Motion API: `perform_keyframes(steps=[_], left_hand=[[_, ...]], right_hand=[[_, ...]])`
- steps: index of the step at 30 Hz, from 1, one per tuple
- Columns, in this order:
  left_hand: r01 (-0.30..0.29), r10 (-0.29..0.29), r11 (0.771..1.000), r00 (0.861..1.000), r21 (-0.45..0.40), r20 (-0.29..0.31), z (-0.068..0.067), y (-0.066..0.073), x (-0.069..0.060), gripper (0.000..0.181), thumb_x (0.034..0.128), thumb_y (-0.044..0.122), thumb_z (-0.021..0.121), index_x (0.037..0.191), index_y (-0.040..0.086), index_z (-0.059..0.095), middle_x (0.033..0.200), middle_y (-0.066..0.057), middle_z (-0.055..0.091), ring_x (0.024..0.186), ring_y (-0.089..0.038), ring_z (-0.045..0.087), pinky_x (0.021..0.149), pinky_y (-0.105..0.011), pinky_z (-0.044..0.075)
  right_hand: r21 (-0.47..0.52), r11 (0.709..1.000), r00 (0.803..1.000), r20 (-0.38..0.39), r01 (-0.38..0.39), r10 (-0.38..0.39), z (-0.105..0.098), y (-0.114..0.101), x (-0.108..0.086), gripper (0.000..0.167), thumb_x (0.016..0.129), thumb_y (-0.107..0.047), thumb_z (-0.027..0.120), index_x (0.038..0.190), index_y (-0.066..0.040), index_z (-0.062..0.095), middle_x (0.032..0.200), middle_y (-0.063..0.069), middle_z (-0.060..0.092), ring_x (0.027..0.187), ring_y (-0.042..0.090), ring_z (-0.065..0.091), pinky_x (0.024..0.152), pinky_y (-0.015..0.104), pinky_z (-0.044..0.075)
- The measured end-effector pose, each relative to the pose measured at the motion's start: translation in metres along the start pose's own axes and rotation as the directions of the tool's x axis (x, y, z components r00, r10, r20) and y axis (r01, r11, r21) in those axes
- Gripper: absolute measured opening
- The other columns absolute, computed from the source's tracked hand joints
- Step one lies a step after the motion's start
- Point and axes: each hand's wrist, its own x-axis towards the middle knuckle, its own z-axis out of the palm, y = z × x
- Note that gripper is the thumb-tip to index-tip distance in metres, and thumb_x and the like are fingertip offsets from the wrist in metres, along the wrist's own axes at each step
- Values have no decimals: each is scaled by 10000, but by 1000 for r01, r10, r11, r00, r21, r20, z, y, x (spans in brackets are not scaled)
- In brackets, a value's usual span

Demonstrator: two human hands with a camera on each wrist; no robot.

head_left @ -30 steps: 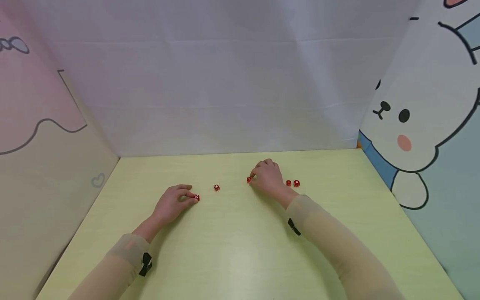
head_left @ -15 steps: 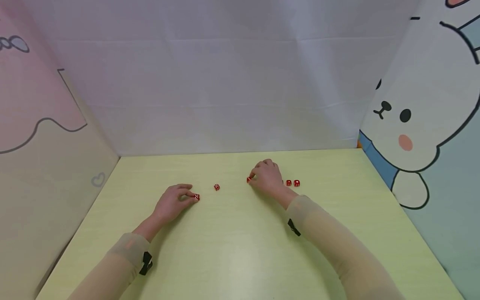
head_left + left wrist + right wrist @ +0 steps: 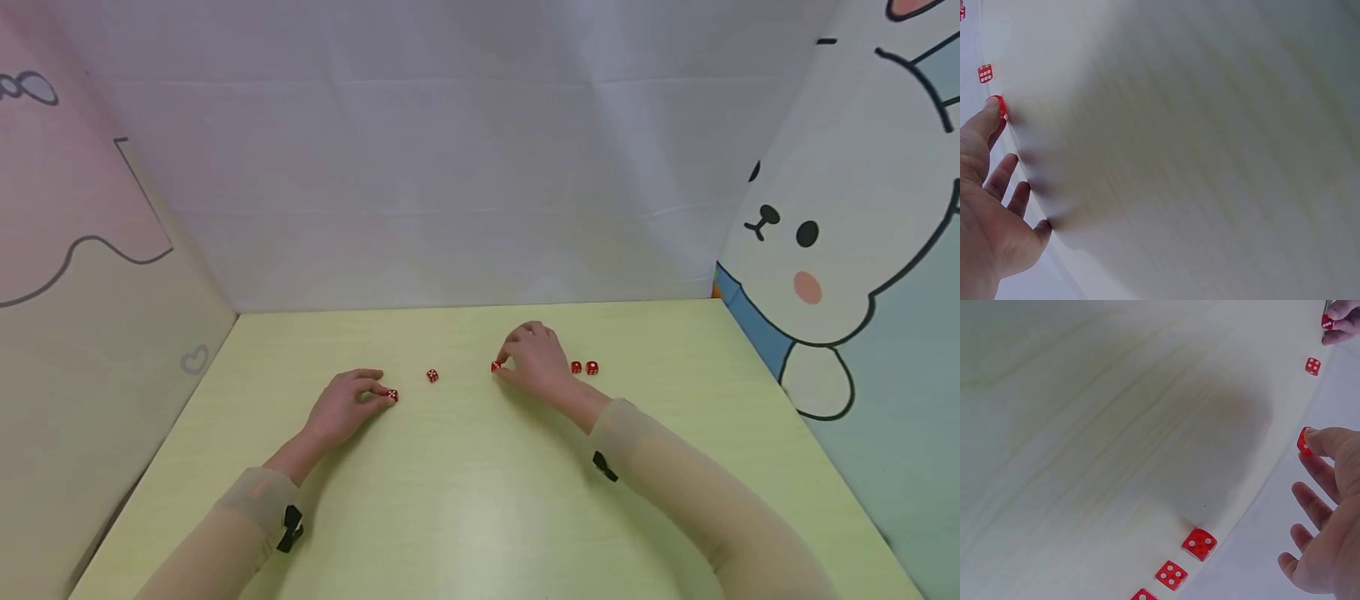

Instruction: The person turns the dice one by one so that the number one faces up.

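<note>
My left hand point(image 3: 345, 410) pinches a red die point(image 3: 392, 395) with white dots between thumb and index finger, at the table's left side. In the left wrist view its other fingertips touch or nearly touch the tabletop. My right hand point(image 3: 534, 360) holds another red die point(image 3: 1304, 441) between thumb and index finger, its remaining fingers loosely bent. Between the hands lies a loose red die point(image 3: 432, 376). To the right of my right hand sit a die point(image 3: 576, 367) and a die point(image 3: 592, 367). A nearer die point(image 3: 1200, 544) in that row is hidden by the hand in the head view.
The pale yellow tabletop point(image 3: 450, 500) stretches toward me and to both sides. A white sheet point(image 3: 465, 183) hangs along its back edge. Printed panels flank it: a pink and cream one point(image 3: 90, 350) at left, a bunny one point(image 3: 862, 250) at right.
My right hand, with its die, has shifted slightly toward me, and the right forearm has swung a little to the right. The left hand stays in place on its die.
</note>
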Motion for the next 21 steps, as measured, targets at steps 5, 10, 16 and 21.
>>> perform_keyframes(steps=[5, 10, 16, 21], left_hand=[[-9, 9, 1000, 1000, 6, -2, -3, 3, -1, 143, 939, 230, 770, 992, 99, 792, 1372, -173, 625, 1315, -443, 499, 1121, -601, 358], [-20, 20, 1000, 1000, 18, -1, -4, 5, -2, 159, 941, 234, 767, 997, 87, 791, 1367, -178, 629, 1313, -444, 503, 1122, -598, 359], [-12, 11, 1000, 1000, 15, 2, -4, 6, -3, 163, 942, 237, 766, 1010, 92, 794, 1372, -173, 626, 1318, -444, 498, 1126, -595, 355], [-6, 6, 1000, 1000, 16, 3, -6, 7, -3, 160, 946, 245, 762, 1018, 107, 797, 1382, -169, 620, 1325, -445, 489, 1129, -599, 346]], right_hand=[[19, 999, 999, -21, 37, -36, -7, -1, -11, 196, 918, -378, 777, 986, -195, 795, 1200, 14, 668, 1296, 317, 455, 1136, 529, 342], [27, 997, 996, -46, 72, -71, -12, 0, -25, 189, 908, -365, 787, 975, -189, 800, 1171, 9, 677, 1279, 306, 472, 1130, 530, 350], [29, 995, 994, -60, 91, -89, -20, 3, -45, 181, 891, -364, 802, 961, -197, 805, 1166, 7, 685, 1273, 304, 492, 1117, 531, 372], [57, 993, 993, -74, 101, -97, -24, 9, -63, 160, 873, -349, 818, 934, -202, 802, 1151, 11, 686, 1263, 313, 497, 1099, 538, 383]])
